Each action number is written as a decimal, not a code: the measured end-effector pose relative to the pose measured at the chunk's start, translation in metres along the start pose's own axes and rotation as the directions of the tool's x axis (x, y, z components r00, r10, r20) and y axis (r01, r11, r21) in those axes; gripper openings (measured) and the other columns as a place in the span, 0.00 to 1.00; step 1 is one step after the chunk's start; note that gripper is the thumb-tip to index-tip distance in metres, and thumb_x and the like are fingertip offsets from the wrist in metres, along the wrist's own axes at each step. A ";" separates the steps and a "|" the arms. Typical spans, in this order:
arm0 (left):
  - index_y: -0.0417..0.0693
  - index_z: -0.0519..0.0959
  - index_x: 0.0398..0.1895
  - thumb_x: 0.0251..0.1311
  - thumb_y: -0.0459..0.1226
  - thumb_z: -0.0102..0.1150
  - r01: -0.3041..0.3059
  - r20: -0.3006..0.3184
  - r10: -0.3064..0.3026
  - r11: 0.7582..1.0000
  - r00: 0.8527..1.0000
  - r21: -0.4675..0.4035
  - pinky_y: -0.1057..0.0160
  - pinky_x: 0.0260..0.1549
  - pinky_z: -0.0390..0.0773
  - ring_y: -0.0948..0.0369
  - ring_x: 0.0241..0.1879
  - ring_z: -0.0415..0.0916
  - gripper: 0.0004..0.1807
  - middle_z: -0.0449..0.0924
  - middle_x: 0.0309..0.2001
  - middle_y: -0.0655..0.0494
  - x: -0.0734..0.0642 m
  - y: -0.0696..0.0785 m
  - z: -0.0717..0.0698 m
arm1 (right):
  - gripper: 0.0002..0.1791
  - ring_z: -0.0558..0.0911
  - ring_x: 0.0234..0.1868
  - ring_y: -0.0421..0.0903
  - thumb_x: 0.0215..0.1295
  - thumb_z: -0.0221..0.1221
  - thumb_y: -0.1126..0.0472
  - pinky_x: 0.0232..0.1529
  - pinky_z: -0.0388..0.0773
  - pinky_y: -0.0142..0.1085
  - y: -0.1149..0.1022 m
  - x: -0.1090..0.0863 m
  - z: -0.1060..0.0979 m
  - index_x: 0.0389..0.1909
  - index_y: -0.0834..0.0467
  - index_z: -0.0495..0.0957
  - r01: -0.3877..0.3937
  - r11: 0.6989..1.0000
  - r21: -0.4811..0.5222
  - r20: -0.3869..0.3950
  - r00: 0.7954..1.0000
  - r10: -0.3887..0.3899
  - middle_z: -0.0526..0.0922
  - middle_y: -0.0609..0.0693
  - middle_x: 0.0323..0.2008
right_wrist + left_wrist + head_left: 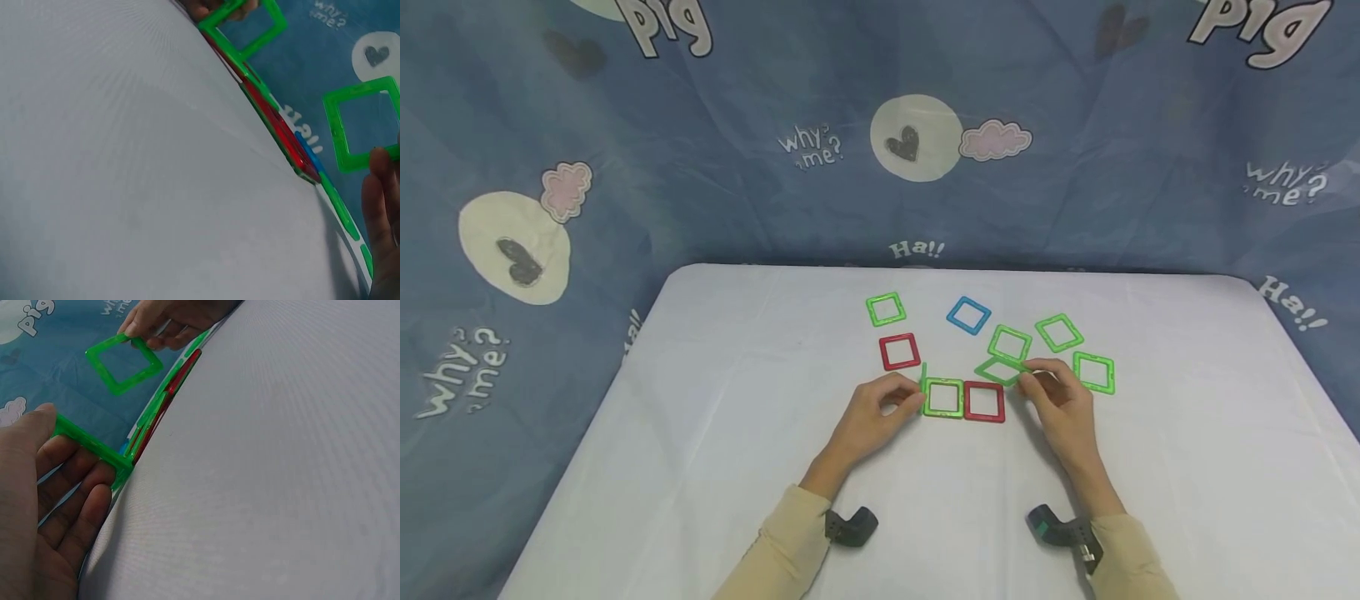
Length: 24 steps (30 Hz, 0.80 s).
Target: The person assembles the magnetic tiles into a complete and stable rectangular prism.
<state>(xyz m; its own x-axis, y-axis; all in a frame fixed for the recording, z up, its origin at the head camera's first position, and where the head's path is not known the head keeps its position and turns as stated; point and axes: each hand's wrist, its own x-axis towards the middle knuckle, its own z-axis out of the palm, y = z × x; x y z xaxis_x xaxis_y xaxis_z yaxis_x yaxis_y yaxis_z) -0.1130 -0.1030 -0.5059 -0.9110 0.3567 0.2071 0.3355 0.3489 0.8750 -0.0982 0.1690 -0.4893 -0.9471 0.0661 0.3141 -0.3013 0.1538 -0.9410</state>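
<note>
My left hand (880, 408) holds a green square frame tile (87, 439) on edge, upright at the left side of a flat green square tile (943, 414). Against that flat tile's right side lies a red square tile (984, 418). With thumb and fingers my right hand (1063, 414) pinches another green square tile (335, 130), raised and tilted above the table, up and to the right of the red one. In the left wrist view this raised tile (100, 370) hangs apart from the flat ones.
Behind the hands lie a green tile (886, 320), a red tile (900, 365), a blue tile (957, 322) and several more green tiles (1060, 344). A white cloth covers the table (700, 467); a blue printed curtain (737, 208) hangs behind it.
</note>
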 end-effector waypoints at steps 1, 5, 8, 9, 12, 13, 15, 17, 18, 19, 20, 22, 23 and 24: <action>0.56 0.80 0.39 0.62 0.46 0.58 0.001 0.000 -0.001 1.000 1.000 0.001 0.69 0.44 0.79 0.69 0.40 0.79 0.08 0.82 0.38 0.64 0.000 0.000 0.000 | 0.12 0.82 0.39 0.38 0.62 0.56 0.73 0.42 0.78 0.24 -0.004 0.000 0.001 0.47 0.70 0.74 0.002 1.000 -0.006 0.002 1.000 -0.002 0.79 0.48 0.39; 0.56 0.80 0.39 0.62 0.46 0.58 0.004 0.001 -0.004 1.000 1.000 0.000 0.69 0.44 0.79 0.70 0.40 0.79 0.07 0.82 0.38 0.65 -0.001 0.000 0.000 | 0.12 0.82 0.40 0.39 0.62 0.56 0.74 0.42 0.78 0.23 -0.010 0.001 0.007 0.46 0.71 0.73 0.027 0.999 -0.022 0.013 1.000 -0.027 0.78 0.41 0.40; 0.57 0.80 0.39 0.62 0.46 0.59 0.003 0.001 -0.003 1.000 1.000 -0.003 0.69 0.45 0.79 0.70 0.40 0.79 0.07 0.82 0.38 0.65 -0.001 0.001 0.000 | 0.12 0.82 0.40 0.41 0.61 0.57 0.74 0.42 0.78 0.23 -0.006 0.003 0.010 0.46 0.70 0.74 0.051 0.998 -0.030 0.018 0.999 -0.050 0.79 0.46 0.40; 0.57 0.80 0.39 0.62 0.46 0.59 0.001 0.000 -0.001 1.000 1.000 -0.003 0.69 0.45 0.79 0.69 0.40 0.79 0.07 0.82 0.38 0.65 -0.001 0.001 -0.001 | 0.12 0.82 0.41 0.42 0.62 0.57 0.73 0.42 0.78 0.23 -0.004 0.003 0.010 0.46 0.70 0.74 0.050 0.998 -0.033 0.019 0.999 -0.049 0.79 0.49 0.40; 0.57 0.80 0.39 0.62 0.46 0.59 -0.005 0.001 0.005 1.000 1.000 -0.006 0.69 0.45 0.79 0.69 0.40 0.79 0.07 0.82 0.37 0.65 0.000 0.001 -0.001 | 0.12 0.83 0.41 0.42 0.62 0.57 0.73 0.42 0.78 0.23 0.007 0.005 0.010 0.47 0.67 0.75 0.052 0.998 -0.038 0.019 0.999 -0.051 0.78 0.56 0.41; 0.57 0.80 0.39 0.62 0.45 0.59 -0.006 0.002 0.006 1.000 1.000 -0.006 0.69 0.45 0.79 0.69 0.40 0.78 0.07 0.82 0.37 0.65 0.000 0.001 -0.001 | 0.12 0.82 0.41 0.42 0.62 0.57 0.72 0.42 0.77 0.23 0.010 0.005 0.010 0.47 0.67 0.74 0.055 0.998 -0.042 0.021 0.998 -0.054 0.78 0.58 0.41; 0.56 0.80 0.39 0.62 0.45 0.59 -0.007 0.001 0.007 1.000 1.000 -0.011 0.69 0.44 0.79 0.69 0.40 0.78 0.07 0.82 0.37 0.65 0.000 0.001 0.000 | 0.12 0.83 0.42 0.41 0.63 0.57 0.71 0.43 0.77 0.23 0.016 0.006 0.011 0.48 0.66 0.75 0.050 0.998 -0.047 0.020 0.999 -0.049 0.78 0.58 0.41; 0.56 0.80 0.38 0.62 0.45 0.59 -0.008 -0.003 0.008 1.000 1.000 -0.019 0.69 0.44 0.79 0.69 0.39 0.78 0.06 0.82 0.37 0.65 0.001 0.001 0.000 | 0.12 0.82 0.41 0.40 0.63 0.58 0.68 0.43 0.77 0.24 0.018 0.006 0.012 0.48 0.64 0.75 0.039 0.998 -0.046 0.015 0.999 -0.038 0.78 0.56 0.40; 0.56 0.80 0.38 0.62 0.45 0.59 -0.009 -0.004 0.009 1.000 1.000 -0.023 0.69 0.44 0.79 0.69 0.39 0.79 0.06 0.82 0.37 0.65 0.001 0.001 0.000 | 0.12 0.82 0.40 0.40 0.63 0.58 0.67 0.43 0.77 0.24 0.018 0.007 0.013 0.48 0.64 0.75 0.037 0.998 -0.049 0.015 0.999 -0.036 0.79 0.55 0.40; 0.56 0.80 0.38 0.61 0.45 0.59 -0.011 -0.007 0.010 1.000 1.000 -0.027 0.69 0.44 0.79 0.69 0.39 0.79 0.06 0.82 0.37 0.65 0.001 0.001 0.000 | 0.12 0.82 0.40 0.40 0.63 0.58 0.66 0.43 0.77 0.24 0.018 0.007 0.014 0.48 0.63 0.75 0.033 0.998 -0.049 0.013 0.999 -0.033 0.79 0.53 0.39; 0.56 0.80 0.38 0.61 0.44 0.59 -0.013 -0.009 0.013 0.999 1.000 -0.031 0.69 0.44 0.79 0.69 0.39 0.79 0.06 0.82 0.37 0.64 0.001 0.001 0.000 | 0.12 0.81 0.39 0.39 0.64 0.59 0.66 0.43 0.77 0.24 0.018 0.007 0.015 0.48 0.63 0.76 0.029 0.998 -0.050 0.012 1.000 -0.028 0.79 0.52 0.39; 0.56 0.80 0.38 0.61 0.44 0.60 -0.017 -0.013 0.017 0.999 1.000 -0.035 0.69 0.44 0.79 0.68 0.39 0.79 0.05 0.82 0.37 0.64 0.001 0.001 0.000 | 0.12 0.80 0.39 0.37 0.63 0.59 0.66 0.43 0.76 0.24 0.017 0.008 0.016 0.48 0.62 0.76 0.020 0.999 -0.048 0.009 1.000 -0.020 0.79 0.51 0.39; 0.56 0.80 0.38 0.61 0.44 0.60 -0.018 -0.014 0.018 0.999 1.000 -0.034 0.69 0.44 0.79 0.68 0.39 0.79 0.06 0.82 0.37 0.64 0.001 0.001 0.000 | 0.12 0.79 0.39 0.37 0.63 0.58 0.67 0.43 0.76 0.23 0.016 0.009 0.017 0.48 0.62 0.76 0.020 0.999 -0.048 0.010 1.000 -0.020 0.79 0.51 0.39; 0.56 0.80 0.38 0.61 0.44 0.59 -0.019 -0.014 0.018 0.999 1.000 -0.032 0.69 0.44 0.79 0.68 0.39 0.79 0.06 0.82 0.37 0.64 0.001 0.001 0.000 | 0.12 0.79 0.39 0.36 0.63 0.58 0.68 0.42 0.76 0.23 0.015 0.009 0.018 0.48 0.62 0.76 0.021 0.999 -0.047 0.011 1.000 -0.020 0.79 0.51 0.39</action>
<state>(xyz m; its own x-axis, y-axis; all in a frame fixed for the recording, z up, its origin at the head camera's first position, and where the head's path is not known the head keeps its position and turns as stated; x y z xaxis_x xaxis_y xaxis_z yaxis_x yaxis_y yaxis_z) -0.1136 -0.1020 -0.5051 -0.9080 0.3506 0.2292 0.3446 0.3142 0.8846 -0.1133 0.1537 -0.5025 -0.9419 0.0526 0.3317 -0.3153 0.2017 -0.9273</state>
